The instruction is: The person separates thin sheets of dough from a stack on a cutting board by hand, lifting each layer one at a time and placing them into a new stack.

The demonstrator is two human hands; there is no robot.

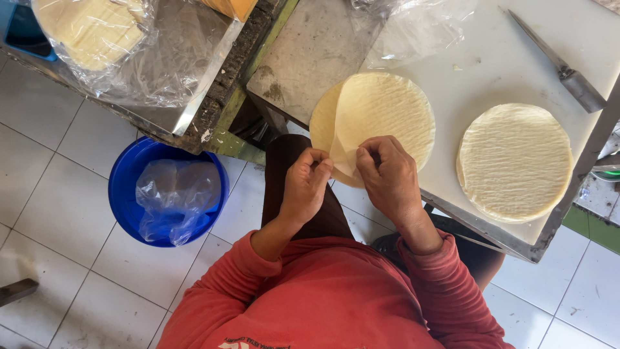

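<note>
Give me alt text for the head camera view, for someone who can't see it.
Seen from above, a person in a red top peels apart thin round pastry sheets with the left hand and right hand at a white board. A second stack, a knife and a blue bucket lie nearby.

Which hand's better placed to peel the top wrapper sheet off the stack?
Probably right. The right hand pinches the top sheet at its near edge on the white board; the left hand grips the under layers overhanging.
</note>
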